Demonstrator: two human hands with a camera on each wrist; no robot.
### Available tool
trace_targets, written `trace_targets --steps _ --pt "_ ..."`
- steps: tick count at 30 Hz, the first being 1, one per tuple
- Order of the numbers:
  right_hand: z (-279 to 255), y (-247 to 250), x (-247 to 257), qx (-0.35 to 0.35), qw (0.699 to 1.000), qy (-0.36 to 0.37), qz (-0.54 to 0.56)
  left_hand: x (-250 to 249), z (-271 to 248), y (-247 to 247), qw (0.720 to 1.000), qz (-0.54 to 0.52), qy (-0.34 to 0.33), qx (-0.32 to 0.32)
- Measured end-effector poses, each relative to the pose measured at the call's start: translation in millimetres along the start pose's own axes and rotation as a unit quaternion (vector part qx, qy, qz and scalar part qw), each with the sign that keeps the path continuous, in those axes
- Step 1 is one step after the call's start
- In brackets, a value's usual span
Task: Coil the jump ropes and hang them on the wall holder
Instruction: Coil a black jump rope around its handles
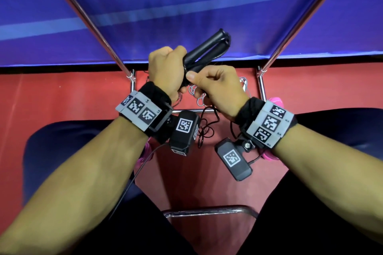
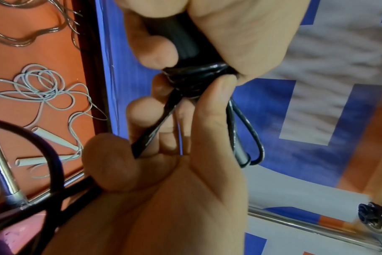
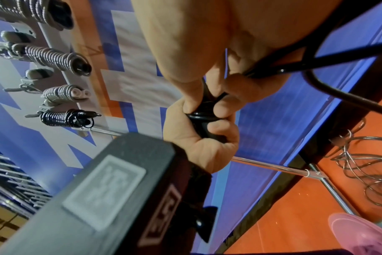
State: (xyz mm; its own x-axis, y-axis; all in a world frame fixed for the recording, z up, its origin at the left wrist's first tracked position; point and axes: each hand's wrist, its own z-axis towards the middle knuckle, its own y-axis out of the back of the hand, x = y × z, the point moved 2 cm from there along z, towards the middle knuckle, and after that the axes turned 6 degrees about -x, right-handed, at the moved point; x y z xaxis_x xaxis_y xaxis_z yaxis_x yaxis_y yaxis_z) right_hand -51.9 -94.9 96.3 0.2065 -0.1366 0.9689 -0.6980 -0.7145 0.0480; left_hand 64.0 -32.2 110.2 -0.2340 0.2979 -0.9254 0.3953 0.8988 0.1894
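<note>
My left hand (image 1: pixel 165 68) grips the two black handles (image 1: pixel 205 49) of a black jump rope, held side by side and pointing up and away towards the blue banner. Below the handles my right hand (image 1: pixel 217 87) pinches the black cord (image 3: pixel 262 72), with a few turns wound round the handles (image 3: pixel 199 114). The rest of the cord hangs loose under my wrists (image 1: pixel 207 128). A small cord loop (image 2: pixel 249 138) sticks out beside my left thumb. The wall holder (image 3: pixel 50 74) carries coiled ropes on its pegs, a black one (image 3: pixel 63 117) lowest.
A loose grey jump rope (image 2: pixel 44 89) with pale handles (image 2: pixel 55 136) lies on the red floor, and a clear wire rope (image 3: pixel 360 176) lies tangled nearby. Chrome stand tubes (image 1: pixel 97 33) slant up either side of the banner. Pink shoes (image 1: pixel 275 101) and a chair rail (image 1: pixel 207 211) are close.
</note>
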Motion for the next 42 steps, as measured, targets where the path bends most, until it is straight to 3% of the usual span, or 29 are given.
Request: trace_targets --steps 3,9,12,15,18,20,23,26,34,38,42 --pt "-1 0 -5 -0.006 0.999 0.008 -0.034 4 -1 -3 1.0 0.019 0.007 -0.001" --pt "-1 4 -10 0.009 0.997 0.013 -0.076 9 -4 -4 0.993 0.074 -0.066 0.062" --pt "5 6 -12 0.01 0.998 -0.025 -0.051 1 -6 -1 0.989 0.009 0.004 0.145" --pt "13 11 -5 0.004 0.999 -0.029 -0.017 -10 -5 9 0.966 -0.09 0.088 0.226" --pt "17 14 2 0.003 0.999 -0.032 0.0 -13 -5 16 0.946 -0.165 0.108 0.258" --pt "17 13 4 0.001 1.0 -0.029 -0.001 -11 -9 13 0.958 -0.152 0.078 0.231" --pt "10 8 3 0.002 1.0 -0.021 -0.011 -2 -10 5 0.988 -0.044 -0.058 0.137" --pt "0 1 4 -0.006 0.998 0.02 -0.056 6 -1 4 0.983 0.057 -0.174 0.031" --pt "-2 -2 -1 0.023 0.985 0.046 -0.164 1 14 5 0.968 0.142 -0.207 -0.007" --pt "-2 2 -7 0.025 0.899 0.156 -0.41 -2 11 5 0.948 0.202 -0.247 0.001" --pt "-2 0 -5 0.053 0.861 0.196 -0.466 -3 4 4 0.923 0.262 -0.281 0.03"
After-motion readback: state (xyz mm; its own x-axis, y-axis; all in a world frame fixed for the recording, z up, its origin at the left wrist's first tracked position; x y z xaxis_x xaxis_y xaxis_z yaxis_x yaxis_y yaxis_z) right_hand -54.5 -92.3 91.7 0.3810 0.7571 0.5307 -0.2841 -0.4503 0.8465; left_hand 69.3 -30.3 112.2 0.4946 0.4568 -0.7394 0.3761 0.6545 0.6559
